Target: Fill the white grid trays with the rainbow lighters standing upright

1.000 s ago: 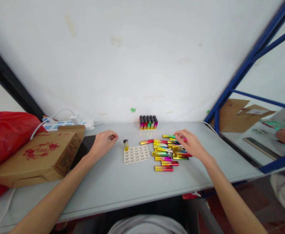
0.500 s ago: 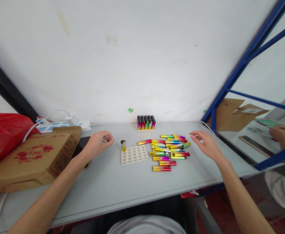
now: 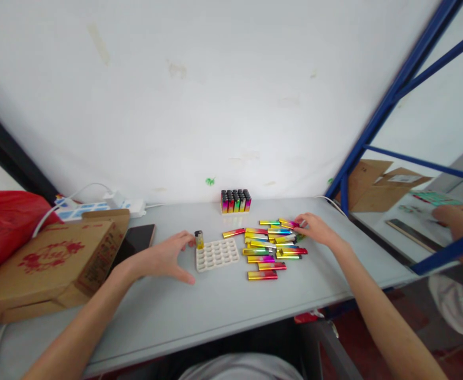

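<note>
A white tray (image 3: 220, 254) with rows of empty slots lies mid-table, with one yellow lighter (image 3: 198, 239) standing in its far left corner. My left hand (image 3: 163, 258) rests open beside the tray's left edge, fingers spread, fingertips near that lighter. To the right lies a pile of several rainbow-coloured lighters (image 3: 268, 244) on their sides. My right hand (image 3: 314, 230) reaches into the pile's far right end, fingers curled on a lighter there. A full block of upright lighters (image 3: 235, 201) stands at the back by the wall.
A cardboard box (image 3: 53, 258) lies at the left, with a dark phone (image 3: 136, 238) beside it and a red bag (image 3: 1, 221) behind. A power strip (image 3: 96, 207) sits by the wall. Blue shelf frame (image 3: 377, 121) at right; another person's hand (image 3: 451, 216) works beyond it.
My left hand opened and moved right to the tray's edge. My right hand, hovering right of the pile half a second ago, came back onto the pile's far end.
</note>
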`<state>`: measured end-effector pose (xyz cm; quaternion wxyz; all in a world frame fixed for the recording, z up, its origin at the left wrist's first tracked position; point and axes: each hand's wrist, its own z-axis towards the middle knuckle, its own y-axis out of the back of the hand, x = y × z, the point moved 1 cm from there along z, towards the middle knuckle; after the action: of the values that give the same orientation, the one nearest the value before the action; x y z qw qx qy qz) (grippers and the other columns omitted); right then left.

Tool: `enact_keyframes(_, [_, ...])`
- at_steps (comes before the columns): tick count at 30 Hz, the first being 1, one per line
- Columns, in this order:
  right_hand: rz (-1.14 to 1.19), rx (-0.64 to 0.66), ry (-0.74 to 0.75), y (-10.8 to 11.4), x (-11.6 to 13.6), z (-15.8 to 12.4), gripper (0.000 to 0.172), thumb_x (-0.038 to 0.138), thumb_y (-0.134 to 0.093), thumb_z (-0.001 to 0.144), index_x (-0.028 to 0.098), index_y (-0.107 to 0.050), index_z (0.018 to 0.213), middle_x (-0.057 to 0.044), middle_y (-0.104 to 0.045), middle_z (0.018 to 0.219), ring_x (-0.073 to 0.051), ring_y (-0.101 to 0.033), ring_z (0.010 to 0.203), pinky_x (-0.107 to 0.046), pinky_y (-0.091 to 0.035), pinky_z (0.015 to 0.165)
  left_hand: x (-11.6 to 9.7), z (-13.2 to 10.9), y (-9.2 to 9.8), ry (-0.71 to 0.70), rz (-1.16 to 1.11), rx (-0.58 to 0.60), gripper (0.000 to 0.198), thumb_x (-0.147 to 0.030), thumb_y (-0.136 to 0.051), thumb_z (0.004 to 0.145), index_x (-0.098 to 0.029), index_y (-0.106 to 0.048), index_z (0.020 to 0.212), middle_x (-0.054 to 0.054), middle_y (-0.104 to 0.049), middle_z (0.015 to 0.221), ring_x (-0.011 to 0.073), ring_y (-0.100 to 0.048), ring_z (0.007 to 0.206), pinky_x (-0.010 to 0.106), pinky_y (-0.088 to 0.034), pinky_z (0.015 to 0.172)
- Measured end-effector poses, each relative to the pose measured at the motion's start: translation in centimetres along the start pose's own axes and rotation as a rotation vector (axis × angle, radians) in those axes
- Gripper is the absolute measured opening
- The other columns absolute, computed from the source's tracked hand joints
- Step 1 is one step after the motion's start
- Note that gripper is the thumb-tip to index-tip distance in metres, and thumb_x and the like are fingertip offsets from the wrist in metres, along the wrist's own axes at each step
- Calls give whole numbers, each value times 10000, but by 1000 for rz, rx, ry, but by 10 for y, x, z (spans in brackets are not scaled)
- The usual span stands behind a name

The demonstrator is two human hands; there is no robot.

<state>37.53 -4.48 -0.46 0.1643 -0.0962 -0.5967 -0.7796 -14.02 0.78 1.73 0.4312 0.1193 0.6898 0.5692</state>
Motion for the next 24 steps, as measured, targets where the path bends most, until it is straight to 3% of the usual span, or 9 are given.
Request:
enact_keyframes(6, [-9, 101, -15, 0, 5, 8, 149, 263, -749, 821, 167, -757, 934, -98, -756, 903, -225, -707, 775, -325, -546, 737, -14, 9, -18, -6, 62, -76, 681, -671, -865, 571, -204, -668, 1025, 102, -660, 1127, 336, -631, 1097, 433, -518, 1011])
enact_keyframes(9, [43, 42, -23, 2, 7, 5, 174, 341, -725, 848, 179, -761, 900, -106, -759, 921, -231, -704, 765, -355, -552, 756, -17, 12, -21, -31, 48, -118, 622, -651, -841, 626, -203, -658, 1016, 98, -657, 1098, 319, -638, 1051, 428, -527, 986])
enact_keyframes(13, [312, -122, -43, 6, 23, 1, 374, 550, -682, 883, 193, -748, 970, -113, -778, 992, -250, -713, 845, -379, -566, 777, -16, 21, -26, -59, 43, -173, 496, -577, -800, 702, -217, -642, 1005, 78, -642, 1069, 292, -635, 1019, 407, -522, 964])
enact_keyframes(16, [576, -202, -71, 7, 46, 8, 498, 653, -677, 869, 191, -717, 1049, -61, -750, 817, -206, -662, 713, -341, -546, 675, -14, 34, -29, -55, 52, -193, 493, -541, -784, 729, -208, -642, 1062, 98, -638, 1124, 304, -625, 1076, 424, -506, 1008])
enact_keyframes(19, [763, -277, -69, 5, 76, 24, 485, 643, -720, 847, 199, -714, 1041, 33, -592, 603, -148, -532, 560, -292, -480, 571, -12, 46, -28, -59, 55, -171, 515, -552, -780, 738, -194, -643, 1083, 104, -645, 1136, 310, -624, 1092, 424, -505, 1014])
enact_keyframes(24, [1126, -376, -51, -9, 134, 57, 408, 591, -796, 793, 213, -687, 901, 27, -580, 717, -114, -493, 607, -257, -470, 592, -8, 52, -28, -65, 35, -152, 626, -667, -806, 697, -192, -652, 1075, 106, -649, 1121, 307, -628, 1070, 411, -513, 982])
